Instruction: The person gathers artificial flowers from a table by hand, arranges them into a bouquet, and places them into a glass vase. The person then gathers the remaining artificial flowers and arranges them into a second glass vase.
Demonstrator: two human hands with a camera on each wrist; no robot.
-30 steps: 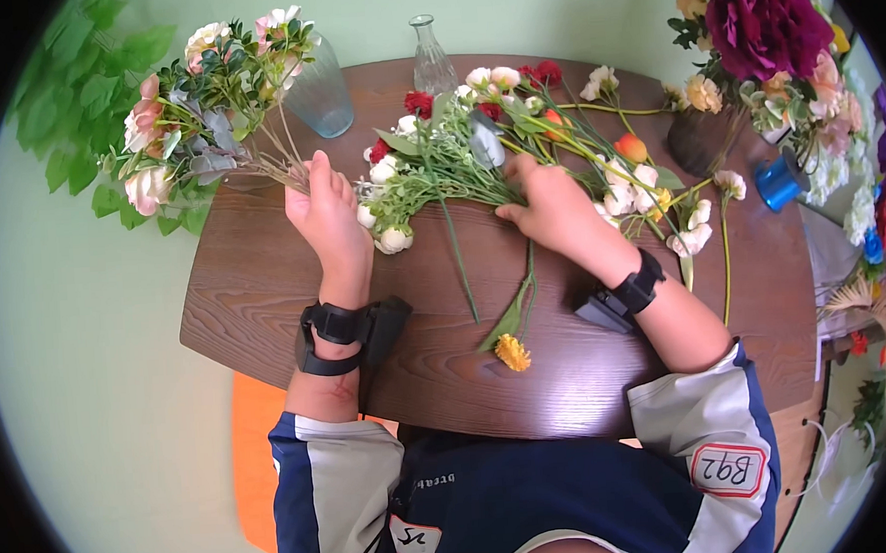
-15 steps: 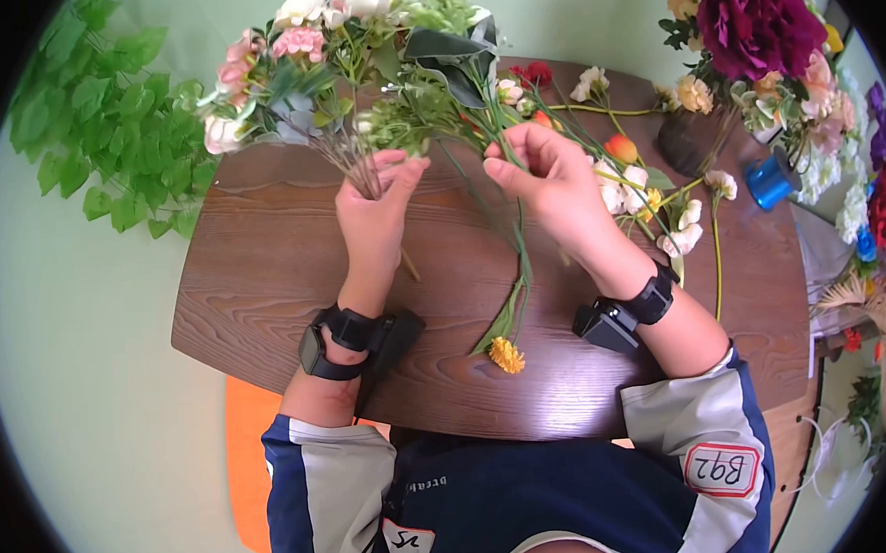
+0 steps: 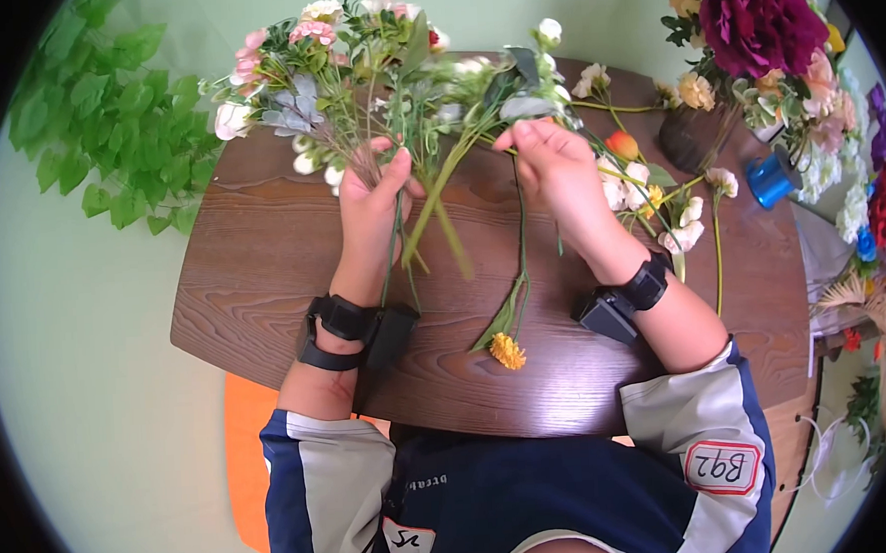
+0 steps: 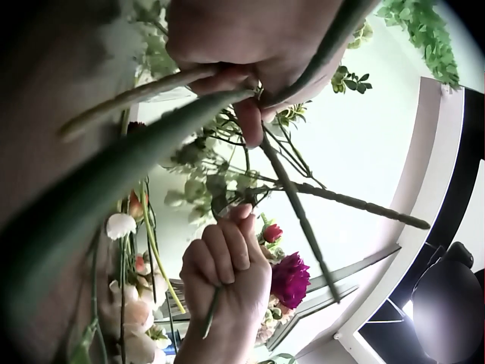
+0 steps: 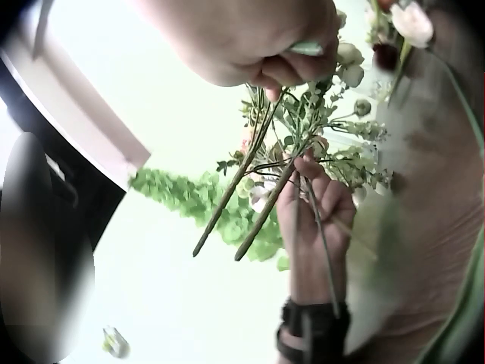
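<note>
In the head view, the left hand [image 3: 367, 208] grips a bundle of thin stems topped by pink flowers [image 3: 312, 31], white flowers and grey-green leaves [image 3: 294, 106]. Thick green stems [image 3: 439, 197] slant across beside its fingers. To its right, the right hand [image 3: 566, 185] pinches stems between thumb and fingers, with blurred white blooms and a broad leaf [image 3: 526, 106] above it. The left wrist view has the right hand [image 4: 227, 262] curled round a green stem [image 4: 214, 311]. Crossing stems [image 5: 265, 205] stand between both hands in the right wrist view.
A yellow flower [image 3: 507, 351] lies near the front of the brown table [image 3: 263, 276]. White flowers [image 3: 681, 234] and an orange bud [image 3: 623, 146] lie at the right. Beyond are a blue cylinder [image 3: 770, 177] and a dark vase [image 3: 694, 141] below a purple bloom [image 3: 760, 15].
The left hand has come down and right with its bundle. The right hand has lifted greenery and white flowers off the table. More stems now cross between the hands.
</note>
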